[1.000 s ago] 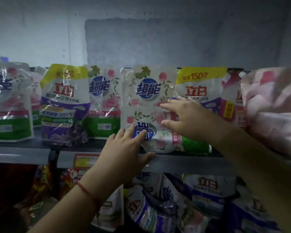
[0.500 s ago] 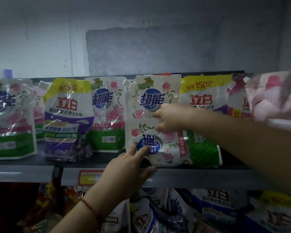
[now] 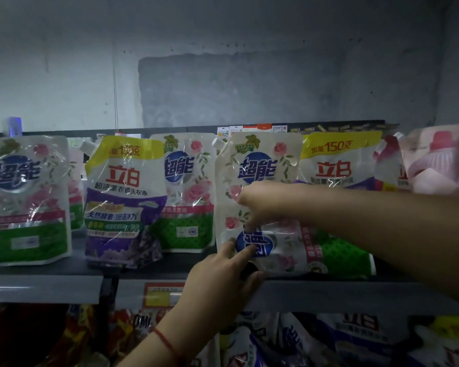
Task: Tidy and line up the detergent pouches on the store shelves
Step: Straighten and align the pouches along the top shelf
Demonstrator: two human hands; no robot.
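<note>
A: Surface and room?

B: Dark shelf (image 3: 64,268) with a grey front lip, dim light. Behind it a rough grey wall (image 3: 223,62) carrying a darker rectangular patch. A red and yellow price tag (image 3: 163,295) sits on the lip, just left of the left hand. Below the shelf, more pouches, blurred.

A: Landmark?

B: The fallen pouch (image 3: 302,250), white with roses and a green end, lying on its side at the shelf's front edge. Its green end points right.

A: What stands relative to it?

B: Directly behind it, an upright rose pouch (image 3: 257,165) of the same print. Left of the fallen pouch: another upright rose pouch (image 3: 188,192), then a purple and yellow pouch (image 3: 122,200), then a third rose pouch (image 3: 27,200) at the far left. Behind and right of it: a yellow-topped pouch (image 3: 337,165). Further right, a pink pack (image 3: 435,160), blurred.

A: Hands?

B: Left hand (image 3: 220,282) comes up from below, red string at the wrist. Its fingertips (image 3: 247,250) rest on the blue logo at the fallen pouch's left end; thumb under the front edge, against the shelf lip. Fingers narrow, pinching that end. Right hand (image 3: 260,202) reaches in from the right, above the fallen pouch, fingers curled down onto its upper edge. Grip looks closed on the film; the fingertips themselves are partly hidden.

A: Pouch contact?

B: Touching both hands, bottom side on the shelf.
</note>
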